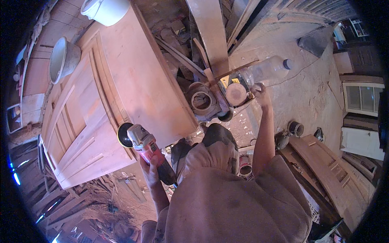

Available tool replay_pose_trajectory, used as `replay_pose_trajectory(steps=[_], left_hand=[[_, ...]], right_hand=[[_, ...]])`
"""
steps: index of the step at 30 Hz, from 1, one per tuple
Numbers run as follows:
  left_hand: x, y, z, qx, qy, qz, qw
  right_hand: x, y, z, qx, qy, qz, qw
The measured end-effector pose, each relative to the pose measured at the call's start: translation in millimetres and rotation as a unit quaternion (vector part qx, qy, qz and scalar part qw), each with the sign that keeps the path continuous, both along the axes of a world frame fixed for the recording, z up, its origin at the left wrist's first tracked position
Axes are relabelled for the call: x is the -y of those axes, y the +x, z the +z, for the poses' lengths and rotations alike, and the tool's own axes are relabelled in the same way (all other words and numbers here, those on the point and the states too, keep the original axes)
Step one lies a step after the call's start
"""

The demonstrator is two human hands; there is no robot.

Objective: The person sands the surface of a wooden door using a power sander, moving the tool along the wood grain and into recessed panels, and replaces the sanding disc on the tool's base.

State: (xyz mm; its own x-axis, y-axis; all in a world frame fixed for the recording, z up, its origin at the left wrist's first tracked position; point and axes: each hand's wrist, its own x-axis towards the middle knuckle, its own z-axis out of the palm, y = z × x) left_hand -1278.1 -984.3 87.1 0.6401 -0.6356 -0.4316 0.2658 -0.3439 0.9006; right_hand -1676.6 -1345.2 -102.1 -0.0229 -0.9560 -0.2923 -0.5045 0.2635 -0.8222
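My left hand (151, 169) is wrapped round the body of a red and grey angle grinder (146, 148), held beside the door's near edge. A round, yellow-rimmed pad (125, 135) is fitted on its head, over the corner of the panelled wooden door (139, 77). My right hand (259, 92) reaches forward, fingers curled together at the right edge of an open box (230, 82) with a black and yellow label. A round tan disc (236, 94) lies in the box, next to those fingers. Whether they grip anything is too small to make out.
A clear plastic bottle (271, 68) lies just beyond the box. Left of the box is a dusty round-mouthed container (201, 101). A white bucket (106, 11) and a grey basin (65, 60) sit along the door's far side. Panelled wood (324, 164) leans at right; scrap wood (77, 204) litters the lower left.
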Motion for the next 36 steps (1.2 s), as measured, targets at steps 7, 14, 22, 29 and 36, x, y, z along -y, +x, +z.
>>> replay_pose_trajectory(steps=[7, 14, 22, 29, 36], left_hand=[[3, -5, 0, -0.009, -0.018, 0.028, 0.999], [16, 2, -8, 0.035, 0.019, -0.018, 0.999], [36, 4, -31, 0.204, 0.114, -0.046, 0.971], [75, 16, -4, 0.43, 0.193, -0.13, 0.873], [96, 33, -3, 0.53, 0.21, -0.198, 0.798]], right_hand=[[7, 9, -4, -0.145, -0.08, 0.109, 0.98], [-28, 21, 62, -0.109, -0.146, 0.043, 0.982], [-100, 42, 144, -0.054, -0.294, -0.094, 0.95], [-106, 130, 192, 0.111, -0.252, -0.009, 0.961], [-120, 183, 191, 0.304, -0.159, 0.048, 0.938]])
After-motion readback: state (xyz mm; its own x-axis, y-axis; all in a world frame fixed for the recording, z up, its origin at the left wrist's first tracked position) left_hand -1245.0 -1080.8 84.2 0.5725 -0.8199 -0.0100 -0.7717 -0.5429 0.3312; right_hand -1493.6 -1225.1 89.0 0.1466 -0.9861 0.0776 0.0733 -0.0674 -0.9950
